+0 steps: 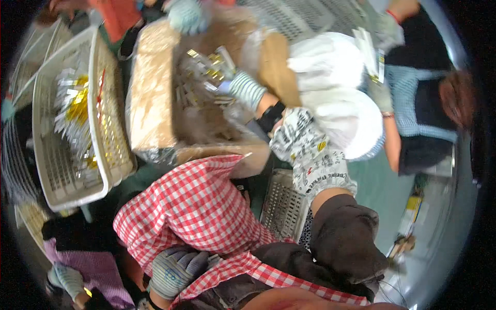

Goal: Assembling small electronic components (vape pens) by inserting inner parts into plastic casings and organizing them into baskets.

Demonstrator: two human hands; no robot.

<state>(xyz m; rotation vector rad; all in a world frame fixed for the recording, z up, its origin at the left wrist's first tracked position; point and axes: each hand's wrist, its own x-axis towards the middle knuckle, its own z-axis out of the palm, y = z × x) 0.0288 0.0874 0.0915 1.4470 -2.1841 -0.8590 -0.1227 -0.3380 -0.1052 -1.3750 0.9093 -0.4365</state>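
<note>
My right hand, in a striped knit glove, reaches into a plastic-lined cardboard box. Its blurred fingertips are at a heap of small silver-and-gold strips; whether they grip any cannot be made out. A patterned sleeve covers that forearm, with a black band at the wrist. Low in the view, my left hand, also gloved, is curled against the red checked apron. Something small and greyish shows by its fingertips, too unclear to name.
A white plastic basket with silver and yellow strips stands left of the box. White bundles lie to the right. A co-worker's gloved hand is at the box's far rim; another co-worker at right holds pale strips. A grey crate sits below.
</note>
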